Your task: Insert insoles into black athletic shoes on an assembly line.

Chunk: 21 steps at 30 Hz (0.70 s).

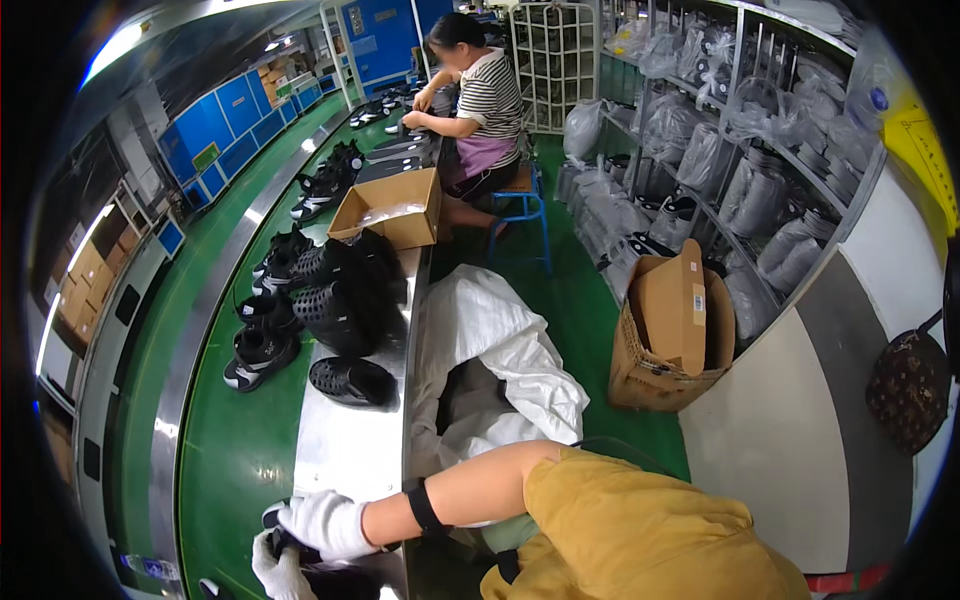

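At the near end of the metal bench, both my hands are in white gloves and close together. My right hand (322, 525), its arm reaching in from the right with a black band near the wrist, is closed over a dark shoe (283, 544). From below, my left hand (280, 574) is curled around the same shoe, partly cut off by the lower edge. The gloves hide most of the shoe. Further up the bench (345, 445) lies a black perforated shoe-shaped piece (352, 382), with several more stacked behind it.
Black sneakers (262, 352) line the green conveyor belt (235, 450) beside the bench. An open carton (390, 208) sits on the bench, before a seated co-worker (490, 100). A white sack (490, 320) hangs at the bench's right; a tall carton (655, 370) and bag-filled shelves (740, 165) stand beyond.
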Each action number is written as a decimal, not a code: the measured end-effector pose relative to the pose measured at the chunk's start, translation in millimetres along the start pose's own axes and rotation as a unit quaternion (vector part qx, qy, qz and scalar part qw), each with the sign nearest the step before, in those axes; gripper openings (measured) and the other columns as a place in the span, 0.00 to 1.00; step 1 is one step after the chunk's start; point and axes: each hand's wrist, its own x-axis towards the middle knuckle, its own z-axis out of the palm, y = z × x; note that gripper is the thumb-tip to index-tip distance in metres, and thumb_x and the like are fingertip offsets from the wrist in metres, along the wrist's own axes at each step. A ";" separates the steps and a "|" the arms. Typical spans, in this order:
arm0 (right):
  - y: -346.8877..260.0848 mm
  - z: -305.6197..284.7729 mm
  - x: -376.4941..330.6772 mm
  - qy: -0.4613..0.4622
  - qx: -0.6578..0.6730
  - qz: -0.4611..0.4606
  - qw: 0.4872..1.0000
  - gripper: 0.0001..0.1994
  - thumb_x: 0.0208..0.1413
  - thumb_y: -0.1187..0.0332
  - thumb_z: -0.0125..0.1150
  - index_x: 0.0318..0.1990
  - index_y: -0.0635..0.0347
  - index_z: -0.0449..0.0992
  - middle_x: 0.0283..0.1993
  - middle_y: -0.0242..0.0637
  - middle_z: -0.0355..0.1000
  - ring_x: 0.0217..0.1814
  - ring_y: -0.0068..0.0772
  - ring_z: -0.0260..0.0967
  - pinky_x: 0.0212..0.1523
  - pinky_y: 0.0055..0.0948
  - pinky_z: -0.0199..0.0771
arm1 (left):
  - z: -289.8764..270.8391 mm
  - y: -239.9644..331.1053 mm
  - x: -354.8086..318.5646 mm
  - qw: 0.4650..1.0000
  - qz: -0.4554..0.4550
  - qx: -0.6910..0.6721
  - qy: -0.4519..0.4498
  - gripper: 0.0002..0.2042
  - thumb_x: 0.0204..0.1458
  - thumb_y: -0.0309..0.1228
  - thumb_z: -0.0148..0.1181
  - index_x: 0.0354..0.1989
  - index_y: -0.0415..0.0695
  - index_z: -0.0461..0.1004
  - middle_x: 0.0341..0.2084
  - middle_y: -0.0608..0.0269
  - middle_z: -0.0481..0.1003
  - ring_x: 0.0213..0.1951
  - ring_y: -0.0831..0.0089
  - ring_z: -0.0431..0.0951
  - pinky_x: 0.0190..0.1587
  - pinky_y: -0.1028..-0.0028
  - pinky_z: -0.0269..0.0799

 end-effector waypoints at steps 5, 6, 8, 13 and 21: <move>23.6 2.1 43.0 -0.260 0.082 0.065 0.960 0.38 0.27 0.57 0.83 0.51 0.56 0.72 0.44 0.49 0.78 0.49 0.51 0.77 0.47 0.44 0.77 | 0.2 -74.0 26.8 0.998 0.039 -0.031 0.023 0.11 0.47 0.11 0.54 0.36 0.37 0.76 0.29 0.67 0.75 0.34 0.79 0.75 0.39 0.79 0.73; 30.6 3.2 43.1 -0.275 0.103 0.058 0.954 0.37 0.28 0.58 0.83 0.52 0.51 0.72 0.43 0.46 0.79 0.48 0.49 0.78 0.46 0.44 0.78 | 12.8 -69.7 27.0 0.995 0.050 -0.073 0.035 0.10 0.47 0.11 0.54 0.35 0.37 0.77 0.28 0.67 0.75 0.33 0.80 0.74 0.37 0.80 0.72; 25.4 3.0 40.2 -0.248 0.043 0.061 0.966 0.29 0.36 0.63 0.77 0.49 0.45 0.72 0.37 0.42 0.80 0.43 0.50 0.79 0.41 0.43 0.79 | 13.0 -60.2 23.2 0.994 0.092 -0.045 0.038 0.10 0.47 0.11 0.54 0.35 0.37 0.77 0.28 0.68 0.75 0.32 0.80 0.74 0.37 0.80 0.72; 22.6 84.0 35.1 -0.088 0.044 0.088 0.991 0.25 0.40 0.61 0.73 0.48 0.54 0.74 0.38 0.41 0.80 0.42 0.45 0.81 0.38 0.41 0.80 | -4.8 -90.9 31.5 0.992 0.119 -0.033 0.028 0.16 0.43 0.07 0.53 0.38 0.38 0.77 0.33 0.68 0.75 0.37 0.75 0.75 0.44 0.75 0.73; 5.1 84.2 33.1 -0.154 0.039 0.174 0.972 0.20 0.47 0.60 0.68 0.46 0.55 0.73 0.37 0.37 0.76 0.40 0.43 0.79 0.36 0.35 0.79 | 1.3 2.7 -9.4 0.997 0.030 -0.066 -0.003 0.11 0.51 0.12 0.52 0.39 0.36 0.78 0.35 0.62 0.78 0.39 0.72 0.76 0.47 0.72 0.73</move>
